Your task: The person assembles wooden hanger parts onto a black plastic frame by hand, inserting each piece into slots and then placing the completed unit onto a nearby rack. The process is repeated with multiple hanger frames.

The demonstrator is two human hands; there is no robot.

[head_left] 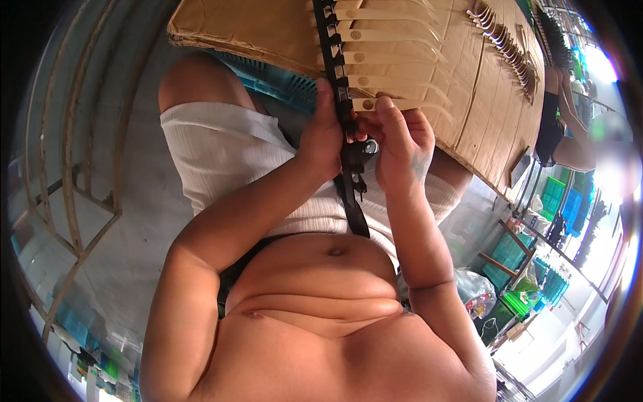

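Observation:
A long black strip with a row of clips (345, 142) runs from the cardboard down over my lap. Several pale, flat, curved pieces, like eyeglass temples (388, 58), stick out to the right from its upper part, one above another. My left hand (321, 137) is closed around the strip's left side, thumb pointing up along it. My right hand (402, 137) pinches the lowest pale temple (364, 105) near its clipped end, between thumb and fingers. The fingers behind the strip are partly hidden. Below my hands the strip's lower clips hold no pale pieces.
Brown cardboard (248, 30) covers the work surface ahead. A row of thin curved pieces (506, 50) lies on it at the far right. Under its edge sits a blue crate (281, 84). Metal bars (74, 167) stand left. Another person (573, 137) is at the right, near green crates (552, 194).

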